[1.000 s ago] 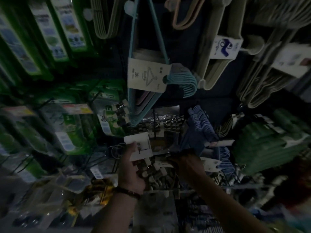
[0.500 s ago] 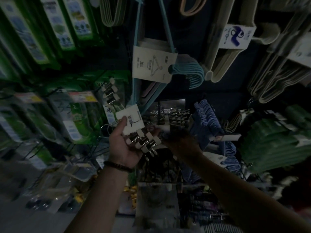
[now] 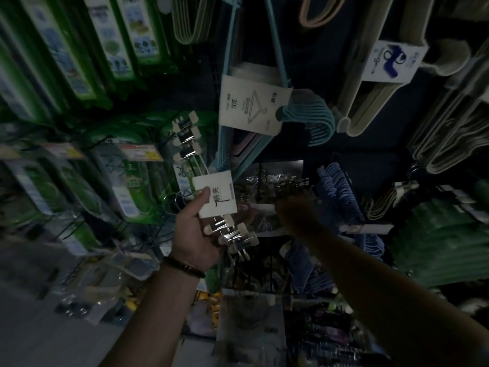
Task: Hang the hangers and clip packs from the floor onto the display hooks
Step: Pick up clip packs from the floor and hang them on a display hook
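Beads of a dark bracelet [image 3: 183,266] circle the left wrist, low in the view. Above it the left hand [image 3: 195,234] grips the clip pack [image 3: 217,198] just left of centre, with the thumb pressed on the white printed card and the fingers curled round behind. The pack's long axis runs from the card at 11 o'clock down to the clips at 5 o'clock. The card is flat and squarish; the clips are shiny metal with pale rounded tips, bunched against the palm.

At 3 o'clock from the pack the right hand [image 3: 293,210] reaches toward the hung clips [image 3: 277,182], a crowded glinting row. It is dark and blurred, so I cannot tell what its fingers are doing.

Farther back, at 11 o'clock, a second clip pack [image 3: 186,139] hangs against the green blister packs [image 3: 127,181]. At 12 o'clock hang thin, ribbed teal hangers [image 3: 309,115] with a white label [image 3: 251,107]. Blue hangers [image 3: 341,192] sit at 3 o'clock, beige hangers [image 3: 370,102] at 1 o'clock, and green hangers [image 3: 436,239] far right.
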{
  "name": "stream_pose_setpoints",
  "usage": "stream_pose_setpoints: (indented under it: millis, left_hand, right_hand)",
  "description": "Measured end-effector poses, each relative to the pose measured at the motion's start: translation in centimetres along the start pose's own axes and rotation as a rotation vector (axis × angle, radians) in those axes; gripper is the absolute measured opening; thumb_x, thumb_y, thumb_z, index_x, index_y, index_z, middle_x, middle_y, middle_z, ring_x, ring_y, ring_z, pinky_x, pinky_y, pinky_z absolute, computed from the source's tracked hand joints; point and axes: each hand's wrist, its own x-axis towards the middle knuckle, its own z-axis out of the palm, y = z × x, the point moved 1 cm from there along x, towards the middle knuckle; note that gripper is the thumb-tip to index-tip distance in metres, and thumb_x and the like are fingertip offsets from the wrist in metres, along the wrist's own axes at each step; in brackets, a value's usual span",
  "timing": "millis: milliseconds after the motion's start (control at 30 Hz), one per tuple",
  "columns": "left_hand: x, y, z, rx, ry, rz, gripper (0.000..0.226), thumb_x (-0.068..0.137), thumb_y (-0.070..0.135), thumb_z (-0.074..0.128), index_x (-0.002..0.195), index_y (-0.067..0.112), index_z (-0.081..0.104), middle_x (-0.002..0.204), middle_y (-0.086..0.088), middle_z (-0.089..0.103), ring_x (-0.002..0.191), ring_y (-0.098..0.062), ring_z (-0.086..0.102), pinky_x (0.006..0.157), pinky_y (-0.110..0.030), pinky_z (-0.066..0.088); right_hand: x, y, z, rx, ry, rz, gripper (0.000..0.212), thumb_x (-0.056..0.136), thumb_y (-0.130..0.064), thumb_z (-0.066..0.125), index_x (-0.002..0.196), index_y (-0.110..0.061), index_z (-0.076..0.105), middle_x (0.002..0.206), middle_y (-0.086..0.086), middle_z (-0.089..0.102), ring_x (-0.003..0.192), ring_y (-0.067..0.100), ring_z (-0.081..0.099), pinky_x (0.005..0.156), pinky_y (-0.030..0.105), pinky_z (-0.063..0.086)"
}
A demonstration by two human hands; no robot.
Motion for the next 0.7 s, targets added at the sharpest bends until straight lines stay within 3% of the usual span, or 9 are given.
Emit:
stream_pose_setpoints:
  millis: [100, 167, 267, 367, 433, 500, 600, 700]
  left_hand:
    - [0.2, -0.2, -0.2, 0.0, 0.032, 0.011, 0.039, 0.103, 0.034, 0.057, 0.126, 0.007, 0.075, 0.146, -0.03, 0.056, 0.136, -0.061, 0.048, 0.117, -0.071, 0.035]
    - [0.3, -0.4, -0.4, 0.027, 0.047, -0.01, 0.047, 0.1, 0.034, 0.058, 0.135, 0.004, 0.067, 0.146, -0.033, 0.056, 0.135, -0.06, 0.05, 0.117, -0.069, 0.036]
    - [0.3, -0.7, -0.6, 0.083, 0.038, -0.036, 0.051, 0.1, 0.034, 0.055, 0.139, 0.002, 0.062, 0.14, -0.035, 0.06, 0.133, -0.059, 0.052, 0.116, -0.065, 0.04]
    - [-0.2, -0.7, -1.4, 0.12, 0.058, -0.04, 0.045, 0.101, 0.032, 0.056, 0.138, 0.006, 0.065, 0.136, -0.029, 0.066, 0.13, -0.054, 0.056, 0.114, -0.067, 0.042]
    - [-0.4, -0.3, -2.2, 0.176, 0.041, -0.044, 0.041, 0.101, 0.031, 0.058, 0.136, 0.012, 0.067, 0.135, -0.023, 0.068, 0.125, -0.049, 0.063, 0.111, -0.065, 0.046]
    - [-0.7, 0.2, -2.8, 0.3, 0.014, -0.017, 0.028, 0.101, 0.027, 0.06, 0.121, 0.021, 0.078, 0.127, -0.015, 0.074, 0.111, -0.037, 0.073, 0.101, -0.058, 0.056]
    - [-1.2, 1.2, -3.5, 0.618, 0.007, 0.105, 0.035, 0.103, 0.019, 0.06, 0.084, 0.032, 0.086, 0.093, 0.01, 0.082, 0.085, -0.007, 0.077, 0.083, -0.04, 0.061]
    - [-0.1, 1.2, -4.6, 0.914, -0.106, 0.185, 0.012, 0.098, 0.021, 0.073, 0.09, 0.021, 0.081, 0.091, 0.007, 0.079, 0.095, -0.013, 0.074, 0.088, -0.035, 0.056]
  right_hand:
    - [1.7, 1.1, 4.0, -0.003, -0.135, -0.06, 0.056, 0.101, -0.028, 0.025, 0.121, -0.016, 0.076, 0.114, 0.017, 0.075, 0.105, 0.042, 0.071, 0.095, 0.055, 0.054]
    - [2.1, 1.2, 4.3, 0.057, -0.199, -0.063, 0.064, 0.1, -0.033, 0.017, 0.124, -0.018, 0.074, 0.116, 0.014, 0.075, 0.105, 0.038, 0.071, 0.094, 0.051, 0.054]
    - [2.4, 0.7, 3.9, 0.108, -0.137, -0.099, 0.037, 0.101, -0.028, 0.048, 0.113, -0.01, 0.078, 0.111, 0.017, 0.076, 0.104, 0.038, 0.071, 0.093, 0.05, 0.057]
    - [1.5, 0.2, 2.0, 0.245, 0.007, -0.047, 0.037, 0.092, -0.04, 0.056, 0.101, -0.009, 0.076, 0.118, 0.018, 0.069, 0.118, 0.039, 0.062, 0.097, 0.059, 0.051]
    - [0.4, 0.1, 0.1, 0.373, 0.183, 0.042, 0.025, 0.09, -0.025, 0.066, 0.105, -0.008, 0.076, 0.117, 0.016, 0.067, 0.119, 0.027, 0.059, 0.096, 0.052, 0.053]
    - [-0.6, 0.4, -2.0, 0.616, 0.272, 0.194, 0.026, 0.097, -0.017, 0.063, 0.113, -0.001, 0.075, 0.107, 0.012, 0.066, 0.108, 0.011, 0.061, 0.091, 0.037, 0.056]
    - [-2.5, 1.4, -4.6, 0.699, 0.384, 0.306, 0.022, 0.095, -0.021, 0.06, 0.108, -0.01, 0.072, 0.107, 0.008, 0.063, 0.102, 0.028, 0.063, 0.085, 0.043, 0.055]
    - [-4.8, 1.1, -9.6, 0.774, 0.598, 0.368, 0.013, 0.095, -0.011, 0.06, 0.105, -0.01, 0.068, 0.102, 0.006, 0.063, 0.09, 0.026, 0.061, 0.073, 0.037, 0.049]
